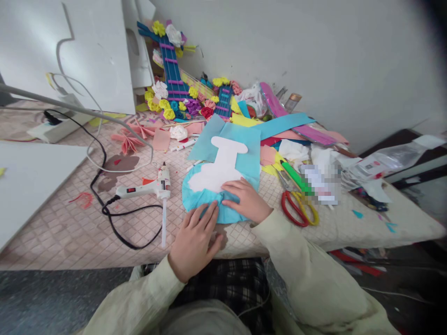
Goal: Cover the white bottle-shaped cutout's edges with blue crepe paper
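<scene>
The blue paper [209, 204] is folded over the white guitar cutout's [220, 172] lower rim, pressed by flat open left hand [195, 242] and right hand [244, 200]; the neck remains unwrapped.

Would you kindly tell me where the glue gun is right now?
In the head view, the glue gun lies on the table left of the blue paper, beyond the left hand.
</scene>
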A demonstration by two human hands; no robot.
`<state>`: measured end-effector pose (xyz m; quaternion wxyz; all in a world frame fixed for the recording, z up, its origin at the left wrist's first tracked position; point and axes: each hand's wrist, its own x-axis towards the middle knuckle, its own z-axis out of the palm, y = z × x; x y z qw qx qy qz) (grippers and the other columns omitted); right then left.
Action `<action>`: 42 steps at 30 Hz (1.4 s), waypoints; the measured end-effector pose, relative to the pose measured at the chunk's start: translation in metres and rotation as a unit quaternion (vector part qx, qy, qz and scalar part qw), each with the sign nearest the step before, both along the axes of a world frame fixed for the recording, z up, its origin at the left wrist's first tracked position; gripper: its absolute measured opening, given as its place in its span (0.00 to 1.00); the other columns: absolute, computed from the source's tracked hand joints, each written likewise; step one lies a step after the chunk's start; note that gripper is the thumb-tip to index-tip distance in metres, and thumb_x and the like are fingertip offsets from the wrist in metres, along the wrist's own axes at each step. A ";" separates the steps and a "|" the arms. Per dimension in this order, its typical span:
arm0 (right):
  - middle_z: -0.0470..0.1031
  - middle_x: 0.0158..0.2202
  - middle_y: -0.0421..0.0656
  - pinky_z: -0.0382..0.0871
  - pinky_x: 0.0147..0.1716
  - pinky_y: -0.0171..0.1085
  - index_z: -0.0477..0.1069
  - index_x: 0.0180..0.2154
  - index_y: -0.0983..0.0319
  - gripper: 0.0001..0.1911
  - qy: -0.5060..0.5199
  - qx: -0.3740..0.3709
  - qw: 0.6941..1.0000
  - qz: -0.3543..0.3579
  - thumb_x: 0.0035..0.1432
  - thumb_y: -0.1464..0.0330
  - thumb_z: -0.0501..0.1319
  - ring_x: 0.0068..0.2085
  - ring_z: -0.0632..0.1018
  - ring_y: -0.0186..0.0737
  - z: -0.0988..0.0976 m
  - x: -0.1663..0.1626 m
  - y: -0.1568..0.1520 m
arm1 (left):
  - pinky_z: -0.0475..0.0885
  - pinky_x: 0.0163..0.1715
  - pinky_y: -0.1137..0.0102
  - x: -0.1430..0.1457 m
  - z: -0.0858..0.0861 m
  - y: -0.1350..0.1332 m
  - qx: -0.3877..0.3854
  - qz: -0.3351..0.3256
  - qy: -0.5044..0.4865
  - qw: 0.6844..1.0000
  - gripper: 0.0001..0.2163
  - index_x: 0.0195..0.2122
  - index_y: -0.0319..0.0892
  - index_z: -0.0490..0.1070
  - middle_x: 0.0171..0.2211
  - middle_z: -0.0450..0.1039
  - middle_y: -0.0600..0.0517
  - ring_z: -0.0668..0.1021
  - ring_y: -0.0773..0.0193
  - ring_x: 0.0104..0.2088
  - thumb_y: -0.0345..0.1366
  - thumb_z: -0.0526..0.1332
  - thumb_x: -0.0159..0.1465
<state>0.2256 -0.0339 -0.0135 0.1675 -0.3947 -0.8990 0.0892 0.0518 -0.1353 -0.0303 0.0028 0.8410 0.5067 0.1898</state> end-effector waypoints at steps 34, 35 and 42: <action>0.52 0.61 0.42 0.42 0.60 0.50 0.53 0.57 0.66 0.24 -0.109 0.038 0.990 0.082 0.63 0.63 0.41 0.62 0.52 0.40 0.014 0.005 -0.025 | 0.59 0.48 0.56 0.006 0.005 0.010 -0.037 0.036 0.006 0.999 0.21 0.53 0.45 0.62 0.59 0.56 0.51 0.65 0.51 0.51 0.41 0.53 0.58; 0.52 0.61 0.42 0.43 0.60 0.50 0.52 0.58 0.66 0.25 -0.114 0.032 0.989 0.091 0.63 0.62 0.40 0.61 0.52 0.40 0.011 0.004 -0.024 | 0.59 0.48 0.56 0.006 0.006 0.010 -0.040 0.036 0.007 0.999 0.20 0.53 0.45 0.62 0.59 0.55 0.51 0.65 0.51 0.51 0.41 0.53 0.58; 0.55 0.59 0.40 0.40 0.60 0.53 0.52 0.58 0.62 0.23 -0.136 0.027 0.985 0.102 0.64 0.63 0.40 0.61 0.53 0.41 0.006 0.014 -0.012 | 0.58 0.48 0.55 0.006 0.004 0.009 -0.037 0.038 0.001 0.999 0.21 0.54 0.45 0.61 0.59 0.56 0.51 0.65 0.51 0.51 0.41 0.53 0.58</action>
